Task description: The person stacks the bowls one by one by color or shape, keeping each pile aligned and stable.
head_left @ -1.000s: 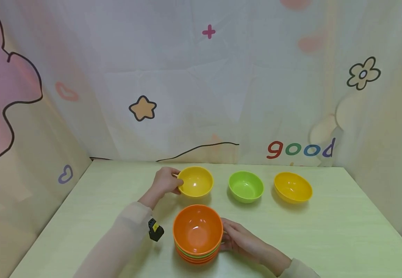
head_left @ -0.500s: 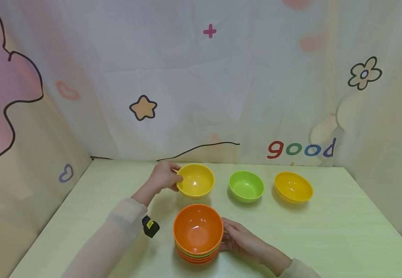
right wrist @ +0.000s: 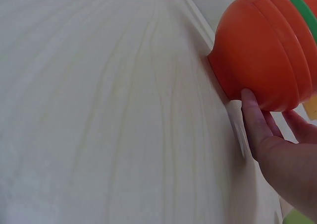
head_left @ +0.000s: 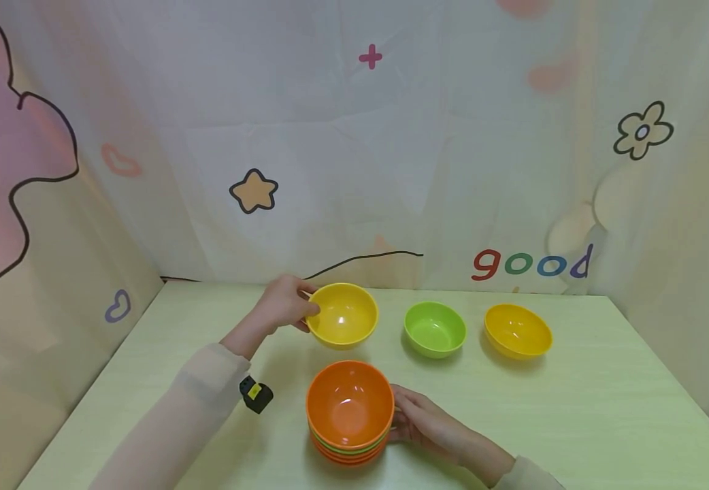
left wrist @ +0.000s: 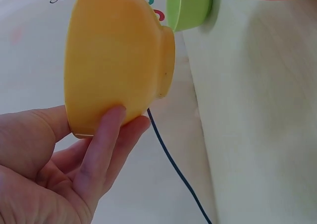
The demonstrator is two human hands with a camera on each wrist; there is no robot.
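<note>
My left hand (head_left: 284, 303) holds a yellow bowl (head_left: 342, 314) by its left side, thumb at the rim and fingers along the outside. In the left wrist view, the bowl (left wrist: 116, 60) is tilted with its foot ring showing. In front of it stands a stack of bowls (head_left: 350, 405), orange on top with a green one among the orange ones. At the stack's right side rests my right hand (head_left: 431, 422). The right wrist view shows its fingers (right wrist: 255, 117) lying against the lowest orange bowl (right wrist: 252, 55).
A green bowl (head_left: 434, 330) and another yellow bowl (head_left: 516, 331) stand in a row at the back right of the pale table (head_left: 593, 422). A printed cloth backdrop (head_left: 330, 170) rises behind the table's far edge. A black device (head_left: 256, 395) is on my left wrist.
My left hand has raised the yellow bowl and moved it slightly back and to the left. The stack and my right hand have stayed in place.
</note>
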